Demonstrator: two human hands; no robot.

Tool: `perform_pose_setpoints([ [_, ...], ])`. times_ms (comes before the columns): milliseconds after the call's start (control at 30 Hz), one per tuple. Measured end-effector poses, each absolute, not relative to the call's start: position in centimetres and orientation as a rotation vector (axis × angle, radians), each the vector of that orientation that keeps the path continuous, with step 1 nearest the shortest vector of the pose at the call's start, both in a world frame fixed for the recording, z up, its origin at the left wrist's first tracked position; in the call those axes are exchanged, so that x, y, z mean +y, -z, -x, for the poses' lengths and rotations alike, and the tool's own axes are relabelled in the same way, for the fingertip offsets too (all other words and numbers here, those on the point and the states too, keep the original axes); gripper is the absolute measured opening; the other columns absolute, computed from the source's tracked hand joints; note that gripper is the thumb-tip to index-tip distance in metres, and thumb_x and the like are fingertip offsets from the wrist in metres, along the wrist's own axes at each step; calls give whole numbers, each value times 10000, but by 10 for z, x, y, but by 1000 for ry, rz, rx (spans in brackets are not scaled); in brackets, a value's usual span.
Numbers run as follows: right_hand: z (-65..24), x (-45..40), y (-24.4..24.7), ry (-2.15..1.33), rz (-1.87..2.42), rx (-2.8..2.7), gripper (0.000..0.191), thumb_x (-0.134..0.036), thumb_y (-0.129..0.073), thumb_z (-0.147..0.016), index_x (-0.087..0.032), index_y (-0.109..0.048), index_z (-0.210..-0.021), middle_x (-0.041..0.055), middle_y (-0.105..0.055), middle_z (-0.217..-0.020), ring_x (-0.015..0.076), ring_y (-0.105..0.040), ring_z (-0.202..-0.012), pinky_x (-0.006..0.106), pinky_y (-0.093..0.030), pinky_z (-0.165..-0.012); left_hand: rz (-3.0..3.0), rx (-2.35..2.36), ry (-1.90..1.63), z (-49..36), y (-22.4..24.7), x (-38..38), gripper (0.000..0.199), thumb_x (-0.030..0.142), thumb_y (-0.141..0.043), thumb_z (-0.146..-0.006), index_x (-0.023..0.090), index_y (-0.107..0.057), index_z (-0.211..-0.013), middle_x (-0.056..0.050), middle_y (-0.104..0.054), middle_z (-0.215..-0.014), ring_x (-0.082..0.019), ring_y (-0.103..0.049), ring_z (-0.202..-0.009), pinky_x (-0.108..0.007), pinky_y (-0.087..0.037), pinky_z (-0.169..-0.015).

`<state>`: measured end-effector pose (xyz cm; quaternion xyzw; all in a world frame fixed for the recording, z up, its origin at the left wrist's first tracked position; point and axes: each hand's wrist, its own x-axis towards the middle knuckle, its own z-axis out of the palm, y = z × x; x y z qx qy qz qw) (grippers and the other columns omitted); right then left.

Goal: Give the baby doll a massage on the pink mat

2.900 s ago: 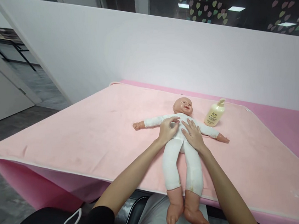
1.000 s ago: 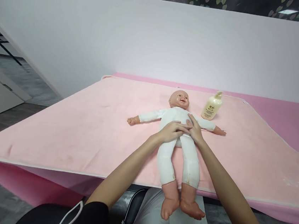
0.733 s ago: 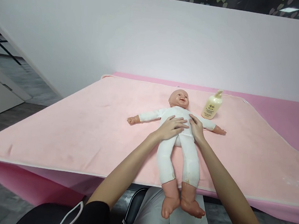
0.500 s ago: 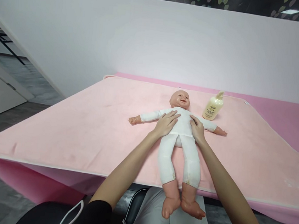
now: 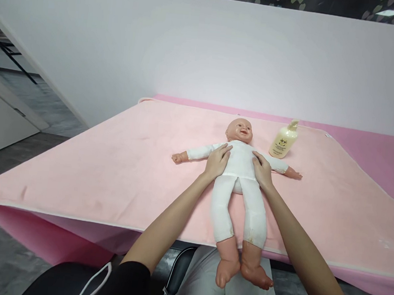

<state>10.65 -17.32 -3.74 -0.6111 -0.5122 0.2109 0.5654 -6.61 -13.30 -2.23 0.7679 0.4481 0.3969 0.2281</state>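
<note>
The left hand (image 5: 217,161) and right hand (image 5: 261,169) lie flat with a released grip, fingers spread, pressing either side of the torso of the baby doll (image 5: 241,171). The doll lies face up on the pink towel (image 5: 117,167) covering the surface, feet overhanging its near edge. A cream lotion bottle (image 5: 283,140) stands near the doll's head.

- A baby doll (image 5: 238,170) in a white suit is laid on its back on a pink blanket (image 5: 117,172), arms spread out, bare feet hanging past the near edge.
- The left hand (image 5: 217,161) is laid flat on one side of the doll's torso, the right hand (image 5: 261,169) on the other side, fingers spread.
- A cream pump bottle (image 5: 284,141) is stood upright near the doll's head.
- A pale wall (image 5: 193,53) is seen behind.
</note>
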Motion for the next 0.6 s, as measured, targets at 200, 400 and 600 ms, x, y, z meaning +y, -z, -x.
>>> perform_pose_setpoints([
  [200, -107, -172, 40, -462, 1429, -1221, 355, -280, -454, -764, -182, -634, -1054, 61, -603, -1177, 201, -524, -1122, 410, -347, -1036, -2114, 1246, -1085, 66, 22, -133, 361, 245, -363, -891, 193, -579, -1176, -44, -497, -1333, -174, -438, -1250, -354, -312, -1077],
  [400, -107, -173, 38, -481, 1445, -1212, 373, -274, -450, -759, -150, -629, -1062, 87, -596, -1185, 206, -521, -1128, 404, -347, -1036, -2108, 1239, -1088, 65, 22, -133, 366, 241, -362, -888, 184, -577, -1179, -47, -500, -1331, -174, -432, -1255, -347, -306, -1083],
  [600, -107, -173, 37, -487, 1442, -1210, 361, -268, -451, -752, -175, -629, -1051, 68, -599, -1182, 204, -518, -1131, 412, -341, -1038, -2113, 1234, -1095, 66, 22, -132, 368, 241, -366, -884, 175, -581, -1176, -60, -504, -1326, -184, -434, -1253, -355, -311, -1078],
])
